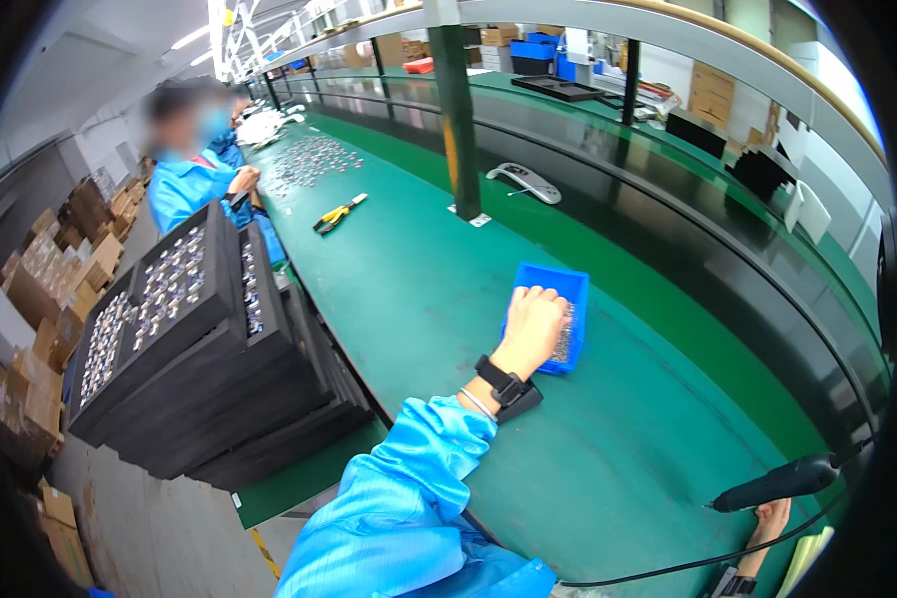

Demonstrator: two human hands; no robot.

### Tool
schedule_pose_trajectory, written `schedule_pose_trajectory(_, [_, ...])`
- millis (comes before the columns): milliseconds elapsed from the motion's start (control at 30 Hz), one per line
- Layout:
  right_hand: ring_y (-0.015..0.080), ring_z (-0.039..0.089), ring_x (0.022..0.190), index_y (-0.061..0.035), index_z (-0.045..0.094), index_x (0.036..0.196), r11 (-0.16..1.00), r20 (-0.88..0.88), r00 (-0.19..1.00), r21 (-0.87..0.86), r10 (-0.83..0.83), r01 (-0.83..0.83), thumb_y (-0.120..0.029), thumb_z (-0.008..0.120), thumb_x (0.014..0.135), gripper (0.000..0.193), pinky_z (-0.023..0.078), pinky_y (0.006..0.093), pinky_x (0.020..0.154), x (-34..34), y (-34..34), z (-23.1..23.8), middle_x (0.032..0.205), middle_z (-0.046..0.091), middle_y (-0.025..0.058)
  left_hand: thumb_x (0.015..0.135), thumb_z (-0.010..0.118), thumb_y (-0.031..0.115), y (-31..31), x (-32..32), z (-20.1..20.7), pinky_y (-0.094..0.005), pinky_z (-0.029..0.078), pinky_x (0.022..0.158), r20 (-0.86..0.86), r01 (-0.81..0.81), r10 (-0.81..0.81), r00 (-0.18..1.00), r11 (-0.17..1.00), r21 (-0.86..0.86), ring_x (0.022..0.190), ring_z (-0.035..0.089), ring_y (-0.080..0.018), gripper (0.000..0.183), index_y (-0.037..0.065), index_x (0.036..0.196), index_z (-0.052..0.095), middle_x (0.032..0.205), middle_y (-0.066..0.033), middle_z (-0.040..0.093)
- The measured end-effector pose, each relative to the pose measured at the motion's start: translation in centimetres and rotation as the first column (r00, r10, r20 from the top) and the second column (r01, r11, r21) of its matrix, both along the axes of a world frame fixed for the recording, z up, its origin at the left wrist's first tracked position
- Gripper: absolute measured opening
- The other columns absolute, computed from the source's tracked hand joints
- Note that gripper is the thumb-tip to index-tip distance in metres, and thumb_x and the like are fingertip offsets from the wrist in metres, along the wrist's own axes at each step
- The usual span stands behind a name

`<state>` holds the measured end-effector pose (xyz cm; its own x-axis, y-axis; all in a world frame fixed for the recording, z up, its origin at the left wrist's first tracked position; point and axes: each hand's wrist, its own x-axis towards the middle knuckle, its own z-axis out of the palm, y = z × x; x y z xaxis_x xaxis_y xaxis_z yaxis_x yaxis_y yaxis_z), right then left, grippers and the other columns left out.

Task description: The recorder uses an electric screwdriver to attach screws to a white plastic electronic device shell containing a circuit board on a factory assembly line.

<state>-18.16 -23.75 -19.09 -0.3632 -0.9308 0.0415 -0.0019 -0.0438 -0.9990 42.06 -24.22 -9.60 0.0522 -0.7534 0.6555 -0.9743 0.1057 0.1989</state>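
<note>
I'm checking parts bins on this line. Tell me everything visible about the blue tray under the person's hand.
The shallow blue plastic tray is rectangular with low walls and lies flat on the green mat of the workbench. It holds a heap of small silvery metal parts, too small to identify, showing along its right side. The person's left hand reaches in from the near side and covers much of its inside; whether the fingers are closed on any parts cannot be seen. Nothing else touches it.

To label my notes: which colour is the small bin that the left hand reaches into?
Blue: the small bin under the left hand is bright blue, shown in the head view.
</note>
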Motion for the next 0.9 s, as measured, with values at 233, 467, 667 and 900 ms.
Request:
schedule_pose_trajectory(233, [0.0238, 0.041, 0.112, -0.0071, 0.030, 0.129, 0.878, 0.370, 0.828, -0.394, 0.421, -0.270, -0.049, 0.043, 0.083, 0.064, 0.032, 0.0353, 0.095, 7.0, 4.3, 8.5, 0.121, 0.042, 0.0126, 0.066, 0.064, 0.012, 0.2, 0.5, 0.1, -0.0343, 0.036, 0.070, 0.011, -0.027, 0.026, 1.000, 0.999, 0.032, 0.075, 0.052, -0.0210, 0.006, 0.008, 0.066, 0.059, 0.072, -0.0035, 0.056])
schedule_pose_trajectory(467, [0.0232, 0.048, 0.101, -0.0021, 0.026, 0.129, 0.750, -0.061, 0.809, -0.339, 0.584, -0.567, -0.062, 0.053, 0.068, 0.090, 0.033, 0.0366, 0.092, 17.2, 7.7, 14.1, 0.113, 0.045, 0.0144, 0.065, 0.065, 0.012, 0.2, 0.2, -0.1, -0.0334, 0.037, 0.068, 0.012, -0.017, 0.017, 1.000, 0.999, 0.029, 0.072, 0.052, -0.0205, 0.006, 0.009, 0.066, 0.060, 0.070, -0.0029, 0.056])
schedule_pose_trajectory(667, [0.0201, 0.056, 0.071, -0.0010, 0.031, 0.125, 0.899, -0.103, 0.932, -0.246, 0.347, -0.362, -0.044, 0.068, 0.063, 0.084, 0.045, 0.0300, 0.064, 18.1, 8.6, 14.8, 0.081, 0.055, 0.0116, 0.064, 0.065, 0.013, 0.3, 0.4, 0.3, -0.0328, 0.037, 0.069, -0.006, -0.024, 0.024, 1.000, 0.999, 0.023, 0.073, 0.052, -0.0200, 0.006, 0.009, 0.067, 0.061, 0.071, -0.0018, 0.056])
schedule_pose_trajectory(900, [0.0096, 0.045, 0.056, -0.0063, 0.037, 0.117, 0.854, -0.174, 0.936, -0.384, 0.307, -0.352, -0.038, 0.068, 0.063, 0.070, 0.038, 0.0218, 0.046, 16.1, 8.2, 13.7, 0.066, 0.042, 0.0016, 0.063, 0.066, 0.011, -0.8, 2.4, 6.4, -0.0350, 0.044, 0.066, -0.032, 0.098, -0.100, 0.994, 0.993, -0.059, 0.075, 0.055, -0.0250, 0.008, 0.005, 0.066, 0.060, 0.075, -0.0064, 0.057])
